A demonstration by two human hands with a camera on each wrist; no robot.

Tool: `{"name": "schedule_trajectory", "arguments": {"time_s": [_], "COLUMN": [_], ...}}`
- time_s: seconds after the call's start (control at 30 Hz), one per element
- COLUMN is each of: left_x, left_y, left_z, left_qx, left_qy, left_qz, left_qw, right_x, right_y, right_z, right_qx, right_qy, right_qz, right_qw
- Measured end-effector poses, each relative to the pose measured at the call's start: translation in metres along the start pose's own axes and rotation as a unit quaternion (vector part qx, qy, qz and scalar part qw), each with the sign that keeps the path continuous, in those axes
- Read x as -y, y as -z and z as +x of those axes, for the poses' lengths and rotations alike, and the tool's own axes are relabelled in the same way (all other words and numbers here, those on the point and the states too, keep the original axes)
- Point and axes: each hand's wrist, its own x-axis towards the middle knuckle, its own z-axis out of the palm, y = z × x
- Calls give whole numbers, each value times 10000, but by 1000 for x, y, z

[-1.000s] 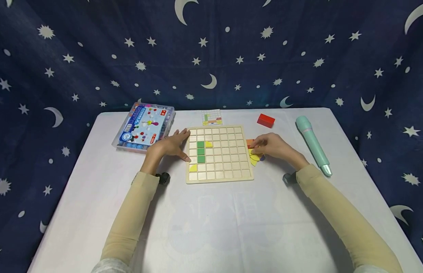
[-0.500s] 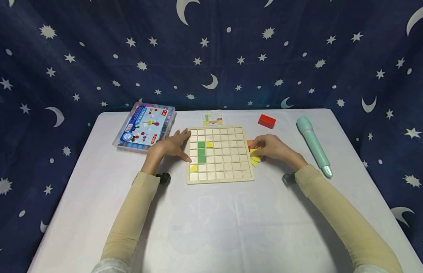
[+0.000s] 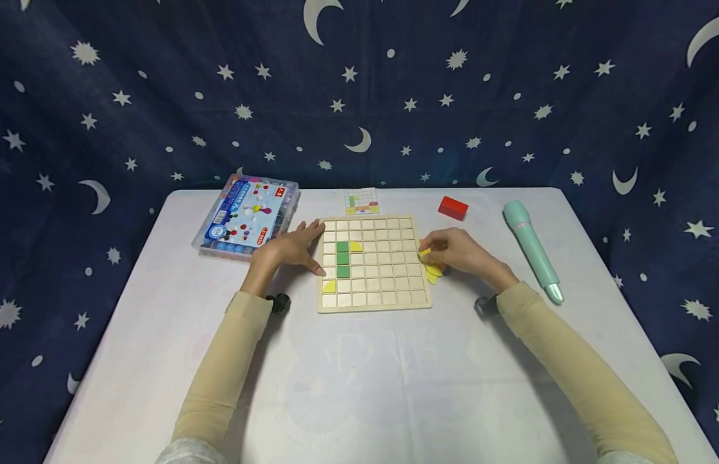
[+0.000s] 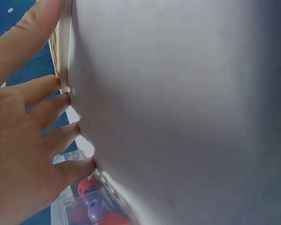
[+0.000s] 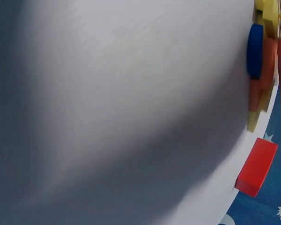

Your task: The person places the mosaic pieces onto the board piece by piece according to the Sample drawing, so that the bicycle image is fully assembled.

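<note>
A wooden grid board (image 3: 373, 309) lies mid-table with several green squares (image 3: 343, 258) and two yellow quarter-round tiles, one in an upper row (image 3: 356, 246) and one lower left (image 3: 329, 286). My left hand (image 3: 289, 248) rests at the board's left edge, fingers spread, the fingertips touching the table in the left wrist view. At the board's right edge my right hand (image 3: 460, 250) pinches a yellow tile (image 3: 424, 254). Beneath it lies a pile of loose tiles, with more yellow ones (image 3: 433, 274) showing. In the right wrist view a blue tile (image 5: 255, 51) and orange tiles (image 5: 268, 63) appear in that pile.
A pattern card (image 3: 362, 201) lies behind the board. The clear box of coloured beads (image 3: 246, 216) stands back left, close to my left hand. At the back right are a red block (image 3: 453, 207) and a mint-green microphone-shaped wand (image 3: 532, 248).
My right hand has shifted slightly left toward the board's edge, bringing the yellow tile off the pile. My left hand and the board hold their place.
</note>
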Motion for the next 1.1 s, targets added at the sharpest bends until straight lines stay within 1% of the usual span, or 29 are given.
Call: {"name": "schedule_trajectory", "arguments": {"time_s": [0.13, 0.3, 0.4, 0.57, 0.77, 0.97, 1.1], "left_x": [-1, -3, -4, -3, -1, 2, 1], "left_y": [1, 3, 3, 1, -1, -4, -4], "left_z": [1, 0, 0, 0, -3, -6, -4], "left_qx": [15, -5, 22, 50, 37, -72, -149], "left_qy": [-15, -114, -109, -55, -89, -116, -212], "left_qz": [61, 147, 148, 193, 204, 194, 138], "left_qw": [10000, 9998, 9998, 9998, 9997, 9997, 9996], "right_x": [5, 15, 22, 32, 44, 56, 62], "right_y": [-1, -3, -7, -20, -35, -50, -58], "right_z": [0, 0, 2, 4, 6, 7, 8], "right_qx": [31, 57, 173, 284, 348, 421, 410], "right_qy": [2, 267, 361, 524, 746, 1110, 1146], "right_qz": [174, 429, 571, 565, 574, 701, 625], "right_qw": [9998, 9987, 9976, 9966, 9949, 9904, 9906]}}
